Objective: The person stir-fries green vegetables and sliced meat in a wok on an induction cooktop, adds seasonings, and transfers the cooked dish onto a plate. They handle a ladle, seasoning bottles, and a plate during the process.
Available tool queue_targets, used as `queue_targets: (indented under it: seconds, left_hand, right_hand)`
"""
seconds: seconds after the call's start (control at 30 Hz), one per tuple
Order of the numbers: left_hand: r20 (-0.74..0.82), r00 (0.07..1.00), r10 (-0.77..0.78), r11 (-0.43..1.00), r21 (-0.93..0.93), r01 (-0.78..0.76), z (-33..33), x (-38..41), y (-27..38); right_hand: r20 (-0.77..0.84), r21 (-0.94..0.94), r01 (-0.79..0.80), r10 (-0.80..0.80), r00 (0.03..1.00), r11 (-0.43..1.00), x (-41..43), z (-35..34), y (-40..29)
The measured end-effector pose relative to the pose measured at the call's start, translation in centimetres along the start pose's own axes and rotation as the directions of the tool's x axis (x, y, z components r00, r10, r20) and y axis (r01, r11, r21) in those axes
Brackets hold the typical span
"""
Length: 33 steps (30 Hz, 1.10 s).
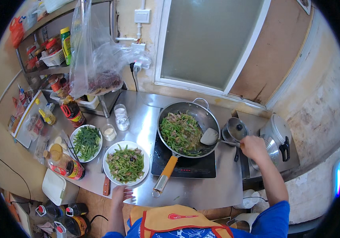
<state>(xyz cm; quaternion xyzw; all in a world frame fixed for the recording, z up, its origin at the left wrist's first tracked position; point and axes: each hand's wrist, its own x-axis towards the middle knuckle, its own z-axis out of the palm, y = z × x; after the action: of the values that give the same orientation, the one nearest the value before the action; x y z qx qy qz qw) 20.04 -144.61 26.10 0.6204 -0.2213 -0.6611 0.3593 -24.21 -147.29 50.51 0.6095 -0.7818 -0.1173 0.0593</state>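
My right hand is closed around the handle of a metal spatula, whose blade rests in a large wok. The wok holds green vegetable strips with bits of meat and sits on a black induction cooktop. Its wooden handle points towards me. My left hand has its fingers apart and holds nothing; it is just below the rim of a white plate of similar cooked food. Left of this plate stands another white plate of chopped greens, with chopsticks beside it.
A cleaver or knife with a wooden handle lies near the counter edge. Sauce bottles, another large bottle and seasoning jars stand left. To the right are a lidded pot, a metal colander and a pressure cooker.
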Motion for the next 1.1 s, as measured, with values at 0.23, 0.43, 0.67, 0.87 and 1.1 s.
queue_targets:
  seconds: [0.23,0.43,0.67,0.87,1.1]
  left_hand:
    - [0.669,0.703,-0.241,0.969,0.130,0.208,15.7,0.5,8.1]
    - [0.565,0.731,-0.384,0.923,0.240,0.299,18.7,2.7,7.7]
    - [0.555,0.751,-0.357,0.929,0.299,0.220,20.8,1.7,6.5]
    - [0.584,0.763,-0.278,0.961,0.163,0.225,19.1,-1.7,4.4]
    - [0.645,0.738,-0.200,0.974,0.045,0.224,14.2,-7.0,-0.3]
  right_hand:
    - [0.021,0.056,0.061,-0.062,0.998,0.997,9.4,2.6,-3.4]
    - [-0.385,-0.159,0.370,-0.402,0.831,0.915,7.6,0.2,-4.0]
    - [-0.345,-0.341,0.282,-0.398,0.850,0.897,12.8,2.3,-0.3]
    - [-0.413,-0.196,0.506,-0.538,0.734,0.840,12.4,2.6,-3.7]
    - [-0.431,-0.191,0.626,-0.638,0.638,0.756,6.6,-3.7,-4.3]
